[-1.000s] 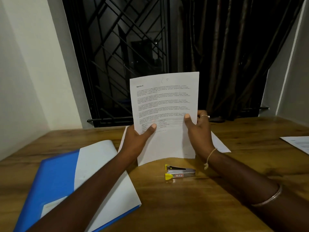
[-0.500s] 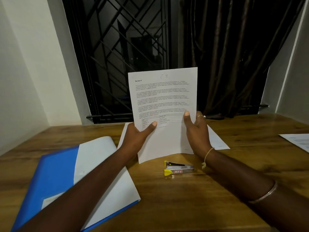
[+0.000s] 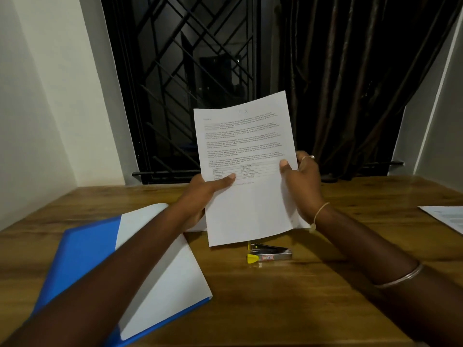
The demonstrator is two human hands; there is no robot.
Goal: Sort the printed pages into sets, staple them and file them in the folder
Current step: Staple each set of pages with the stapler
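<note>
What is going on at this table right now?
A person holds white printed paper upright over the brown wooden table, the left hand pinching its left edge and the right hand its right edge. A small silver stapler with yellow ends lies untouched just below. An open blue folder with white sheets lies to the left. Another printed sheet lies far right.

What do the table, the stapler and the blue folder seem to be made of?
Table: wood or wood-look laminate; brown grain streaks, soft sheen. Stapler: silvery metal body by its shine, with a yellow end, probably plastic. Blue folder: smooth, thin cover, plastic or coated card; I cannot tell which.
</note>
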